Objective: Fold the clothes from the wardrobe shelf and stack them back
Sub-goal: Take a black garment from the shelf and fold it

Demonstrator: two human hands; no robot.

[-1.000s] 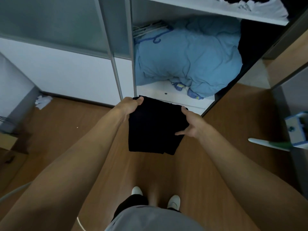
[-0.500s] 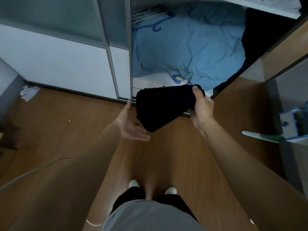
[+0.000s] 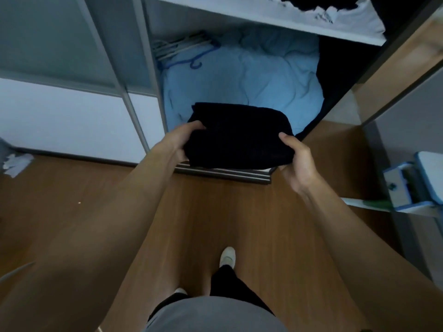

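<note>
Both hands are gripping a folded black fabric garment [image 3: 237,135], holding it in the air just in front of the open white wardrobe [image 3: 148,68]. Left hand [image 3: 182,140] is clasping the garment's left edge, thumb on top; right hand [image 3: 297,161] is clasping the right edge, thumb on top, fingers apparently curled underneath, out of sight. Inside the wardrobe, a rumpled light blue quilt [image 3: 251,75] is lying behind the garment. On the wardrobe's upper shelf [image 3: 263,22], white printed cloth [image 3: 347,17] is lying.
</note>
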